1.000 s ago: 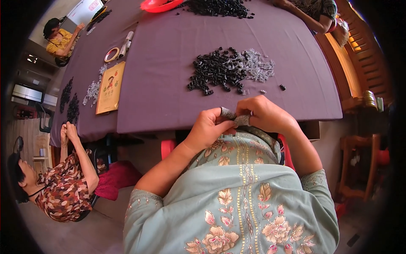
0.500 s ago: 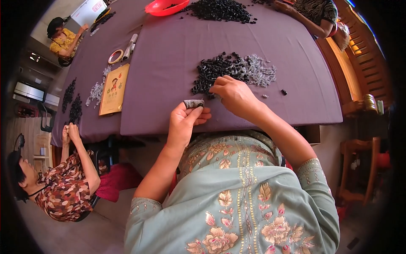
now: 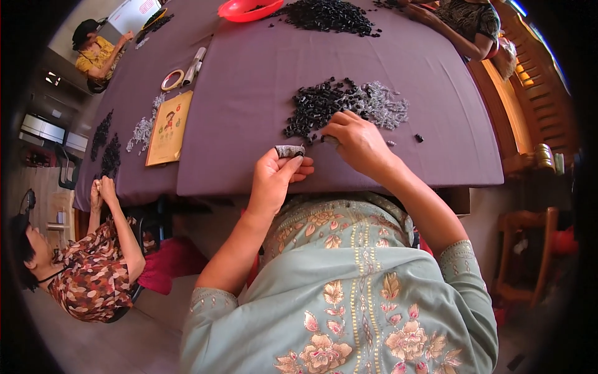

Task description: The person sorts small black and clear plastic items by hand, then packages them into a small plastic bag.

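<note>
My left hand is closed just past the table's near edge, thumb pressed against the fingers. A grey cloth wrap covers a finger there, and a small black part shows at the thumb tip. To its right, my right hand hovers by the near side of a pile of small black parts, its fingers pinched. A dark piece shows at those fingertips, partly hidden, beside a greyish wrap. Small clear parts lie heaped against the black pile's right side.
A yellow booklet, a tape roll and a red bowl rest on the purple cloth. Another black heap lies far off. Co-workers sit at the left and far right. A wooden bench stands right.
My right hand has drawn slightly right, away from the black pile, and a dark piece now shows at its fingertips. My left hand stays nearly in place, still closed.
</note>
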The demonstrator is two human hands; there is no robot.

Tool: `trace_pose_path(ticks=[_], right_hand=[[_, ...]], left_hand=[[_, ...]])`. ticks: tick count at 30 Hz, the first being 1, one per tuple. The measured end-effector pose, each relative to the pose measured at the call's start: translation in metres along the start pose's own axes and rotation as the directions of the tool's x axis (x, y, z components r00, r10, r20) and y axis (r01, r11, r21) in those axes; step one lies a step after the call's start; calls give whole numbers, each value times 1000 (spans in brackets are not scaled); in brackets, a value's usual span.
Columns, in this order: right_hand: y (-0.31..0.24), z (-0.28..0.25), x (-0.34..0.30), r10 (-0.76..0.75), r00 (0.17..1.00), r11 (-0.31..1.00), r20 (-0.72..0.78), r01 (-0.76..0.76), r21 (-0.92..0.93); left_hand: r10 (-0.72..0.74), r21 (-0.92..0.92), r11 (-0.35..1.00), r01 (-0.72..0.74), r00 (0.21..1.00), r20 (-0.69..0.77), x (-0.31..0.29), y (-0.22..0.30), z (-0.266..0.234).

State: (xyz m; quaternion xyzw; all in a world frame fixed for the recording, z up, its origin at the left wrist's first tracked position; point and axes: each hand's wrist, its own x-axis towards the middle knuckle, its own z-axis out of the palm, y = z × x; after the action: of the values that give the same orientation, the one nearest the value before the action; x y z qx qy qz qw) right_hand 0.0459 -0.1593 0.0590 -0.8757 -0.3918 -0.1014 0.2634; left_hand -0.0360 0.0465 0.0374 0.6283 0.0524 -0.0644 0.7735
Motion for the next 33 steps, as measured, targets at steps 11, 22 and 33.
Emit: trace_pose_path(ticks=[11,22,33], right_hand=[[-7,14,9,-73,987,997,-144,77,22],[-25,-28,-55,299,953,820,-41,-236,521],[-23,-22,-61,431,877,526,211,-434,732]], left_hand=[[2,-26,1000,-2,1000,-9,-1,-1,2],[-41,23,999,37,981,191,0,-4,36],[-38,12,999,37,974,225,3,-8,50]])
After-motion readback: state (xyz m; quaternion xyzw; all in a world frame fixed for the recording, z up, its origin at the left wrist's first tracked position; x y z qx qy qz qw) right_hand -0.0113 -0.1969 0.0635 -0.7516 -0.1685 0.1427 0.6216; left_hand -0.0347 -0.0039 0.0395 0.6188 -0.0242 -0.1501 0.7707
